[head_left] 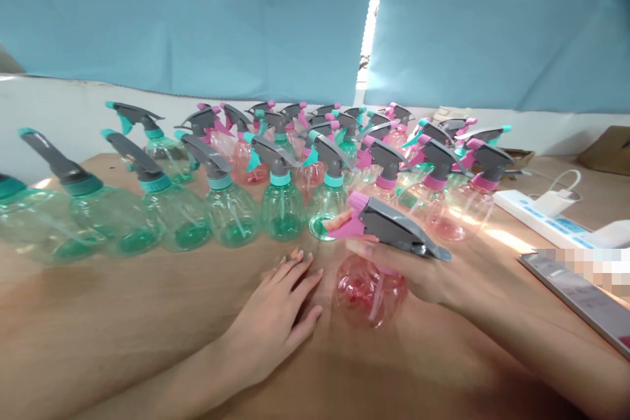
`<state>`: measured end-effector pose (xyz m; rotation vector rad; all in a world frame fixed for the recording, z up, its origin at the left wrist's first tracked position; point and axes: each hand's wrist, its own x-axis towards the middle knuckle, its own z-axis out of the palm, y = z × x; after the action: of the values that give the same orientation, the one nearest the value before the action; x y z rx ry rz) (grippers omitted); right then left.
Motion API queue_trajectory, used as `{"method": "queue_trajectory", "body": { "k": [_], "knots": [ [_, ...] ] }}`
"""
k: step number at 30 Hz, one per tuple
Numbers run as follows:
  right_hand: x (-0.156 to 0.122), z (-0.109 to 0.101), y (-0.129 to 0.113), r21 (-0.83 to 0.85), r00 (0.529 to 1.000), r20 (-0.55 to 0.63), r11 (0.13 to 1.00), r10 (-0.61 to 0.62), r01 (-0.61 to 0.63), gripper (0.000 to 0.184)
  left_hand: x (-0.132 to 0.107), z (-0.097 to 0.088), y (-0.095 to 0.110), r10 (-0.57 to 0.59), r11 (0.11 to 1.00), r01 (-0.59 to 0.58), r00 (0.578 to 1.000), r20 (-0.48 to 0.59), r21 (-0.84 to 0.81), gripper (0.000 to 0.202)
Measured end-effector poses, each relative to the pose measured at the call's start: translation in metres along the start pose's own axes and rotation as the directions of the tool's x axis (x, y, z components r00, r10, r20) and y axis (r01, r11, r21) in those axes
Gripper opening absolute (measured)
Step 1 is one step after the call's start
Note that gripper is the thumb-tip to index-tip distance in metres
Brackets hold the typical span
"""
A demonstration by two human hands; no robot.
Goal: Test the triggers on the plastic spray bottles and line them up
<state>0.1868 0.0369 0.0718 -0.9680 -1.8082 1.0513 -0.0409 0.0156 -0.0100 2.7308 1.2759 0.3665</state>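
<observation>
Fingers [365, 250] of the right hand [423, 275] are gripping a pink spray bottle [371, 295]; the left hand [275, 321] is lying open on the surface [123, 328], with seemingly finished bottles [281, 210] standing behind

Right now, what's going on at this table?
A person's right hand grips a clear pink plastic spray bottle by the neck, just under its grey trigger head. The left hand lies flat and empty on the brown wooden table, close beside that bottle. Behind them stand rows of clear green plastic spray bottles to the left and more pink spray bottles to the right. A white power strip lies at far right.
</observation>
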Motion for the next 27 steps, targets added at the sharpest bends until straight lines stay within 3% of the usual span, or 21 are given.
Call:
{"method": "queue_trajectory", "body": {
  "k": [6,12,21,27],
  "knots": [
    [-0.0004,-0.0003,-0.0028,-0.043,1.000,-0.030,0.999,-0.009,0.007,0.029,0.0008,-0.0029,0.0014,-0.003,1.000,0.003,1.000,0.019,0.006,0.043],
    [-0.0008,-0.0018,0.0015,-0.064,1.000,0.013,0.998,0.016,-0.015,0.029,0.0012,-0.0032,0.0018,-0.004,0.999,0.002,0.998,0.056,0.042,0.044],
    [0.0004,0.0034,0.0002,0.104,0.999,0.012,0.994,-0.041,0.039,0.033,-0.0004,-0.0016,0.0004,-0.004,0.999,0.003,0.999,0.038,0.038,0.044],
    [0.0023,0.0029,-0.0019,0.098,0.998,-0.017,0.993,-0.068,0.069,0.037,0.0012,-0.0038,0.0023,-0.010,1.000,0.009,0.999,0.051,0.023,0.044]
  ]
}}
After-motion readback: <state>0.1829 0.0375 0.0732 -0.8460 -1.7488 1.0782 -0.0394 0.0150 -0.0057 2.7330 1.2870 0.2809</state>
